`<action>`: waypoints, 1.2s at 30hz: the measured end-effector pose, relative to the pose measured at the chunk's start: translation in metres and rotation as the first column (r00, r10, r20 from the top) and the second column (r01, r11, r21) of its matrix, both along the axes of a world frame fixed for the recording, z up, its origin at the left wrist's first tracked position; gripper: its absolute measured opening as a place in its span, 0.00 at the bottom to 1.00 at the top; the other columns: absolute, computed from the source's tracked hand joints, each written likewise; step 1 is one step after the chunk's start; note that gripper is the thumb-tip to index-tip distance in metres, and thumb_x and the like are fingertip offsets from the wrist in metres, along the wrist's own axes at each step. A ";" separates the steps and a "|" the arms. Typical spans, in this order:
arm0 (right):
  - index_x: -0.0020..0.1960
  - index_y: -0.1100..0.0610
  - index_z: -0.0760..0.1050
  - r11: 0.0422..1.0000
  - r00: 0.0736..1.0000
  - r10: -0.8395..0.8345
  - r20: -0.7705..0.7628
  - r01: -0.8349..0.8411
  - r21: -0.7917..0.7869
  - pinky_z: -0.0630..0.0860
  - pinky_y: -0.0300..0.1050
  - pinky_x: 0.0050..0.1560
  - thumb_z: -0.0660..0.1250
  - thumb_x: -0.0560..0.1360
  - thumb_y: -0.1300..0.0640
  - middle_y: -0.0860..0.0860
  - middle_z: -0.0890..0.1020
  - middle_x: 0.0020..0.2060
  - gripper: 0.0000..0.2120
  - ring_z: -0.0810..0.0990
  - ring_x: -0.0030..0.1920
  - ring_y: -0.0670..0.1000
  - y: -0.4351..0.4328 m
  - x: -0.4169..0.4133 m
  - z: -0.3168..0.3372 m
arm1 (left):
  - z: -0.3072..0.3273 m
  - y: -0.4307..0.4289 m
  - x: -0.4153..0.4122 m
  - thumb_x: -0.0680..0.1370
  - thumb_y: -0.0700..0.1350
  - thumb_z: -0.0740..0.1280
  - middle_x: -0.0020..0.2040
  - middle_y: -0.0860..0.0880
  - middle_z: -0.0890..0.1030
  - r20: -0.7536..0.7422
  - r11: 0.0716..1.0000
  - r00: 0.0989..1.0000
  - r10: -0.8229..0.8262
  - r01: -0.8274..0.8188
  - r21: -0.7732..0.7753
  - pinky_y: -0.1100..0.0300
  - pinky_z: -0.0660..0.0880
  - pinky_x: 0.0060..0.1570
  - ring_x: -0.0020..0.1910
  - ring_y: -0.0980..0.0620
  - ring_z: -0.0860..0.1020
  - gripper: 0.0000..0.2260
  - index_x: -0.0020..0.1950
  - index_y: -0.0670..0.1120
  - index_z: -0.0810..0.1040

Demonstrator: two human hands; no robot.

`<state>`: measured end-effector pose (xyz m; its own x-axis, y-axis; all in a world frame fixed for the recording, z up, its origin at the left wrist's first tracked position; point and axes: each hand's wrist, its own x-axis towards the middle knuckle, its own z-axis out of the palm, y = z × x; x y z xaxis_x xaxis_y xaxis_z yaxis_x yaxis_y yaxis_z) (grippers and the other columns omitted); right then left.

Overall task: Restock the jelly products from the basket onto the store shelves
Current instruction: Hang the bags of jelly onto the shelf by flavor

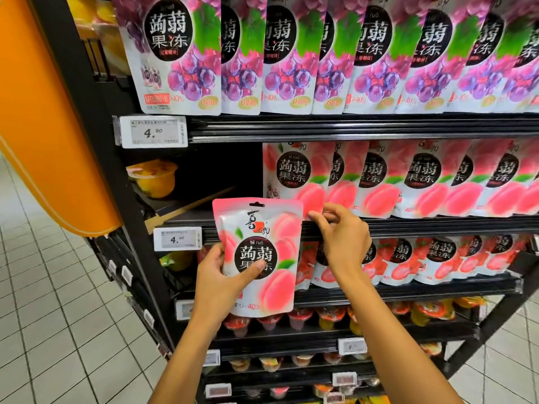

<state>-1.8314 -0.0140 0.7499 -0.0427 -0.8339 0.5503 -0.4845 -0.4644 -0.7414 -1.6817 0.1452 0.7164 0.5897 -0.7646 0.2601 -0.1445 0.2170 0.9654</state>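
Note:
My left hand [217, 279] grips a pink peach jelly pouch [262, 228] upright in front of the shelves, thumb across its black label. My right hand [342, 234] pinches the bottom corner of the leftmost peach pouch in the peach row [408, 179] on the middle shelf. That row stands to the right of a dark gap [215, 176] on the same shelf. The basket is out of view.
Purple grape pouches [291, 53] fill the shelf above, red strawberry pouches [437, 258] the shelf below. Jelly cups [320, 316] sit on the lower shelves. Price tags [177, 239] hang on the shelf edges. An orange pillar [43, 126] stands left, over white tiled floor [58, 316].

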 end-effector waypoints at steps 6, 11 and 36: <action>0.52 0.47 0.82 0.999 0.998 0.046 0.033 -0.046 0.015 0.79 0.52 0.43 0.72 0.72 0.43 0.42 0.85 0.40 0.13 0.83 0.39 0.47 0.004 -0.009 0.002 | 0.002 -0.002 -0.002 0.58 0.58 0.81 0.48 0.57 0.85 0.004 1.000 1.000 0.017 -0.017 0.024 0.64 0.80 0.35 0.45 0.57 0.85 0.21 0.48 0.65 0.78; 0.46 0.48 0.80 0.964 0.933 0.260 0.251 -0.264 -0.017 0.77 0.43 0.37 0.70 0.76 0.48 0.43 0.82 0.34 0.04 0.78 0.33 0.44 0.024 -0.018 0.005 | 0.007 -0.004 0.000 0.63 0.55 0.80 0.48 0.57 0.85 0.011 0.999 0.999 0.037 -0.037 0.027 0.63 0.79 0.33 0.45 0.57 0.84 0.19 0.49 0.63 0.78; 0.52 0.57 0.81 0.794 0.722 0.535 0.439 -0.607 0.031 0.80 0.53 0.53 0.70 0.76 0.63 0.53 0.86 0.45 0.06 0.84 0.46 0.50 0.022 0.045 0.052 | 0.030 -0.023 -0.016 0.80 0.53 0.64 0.77 0.62 0.59 0.652 0.984 0.752 0.101 -0.171 0.044 0.63 0.54 0.72 0.75 0.62 0.55 0.24 0.76 0.55 0.64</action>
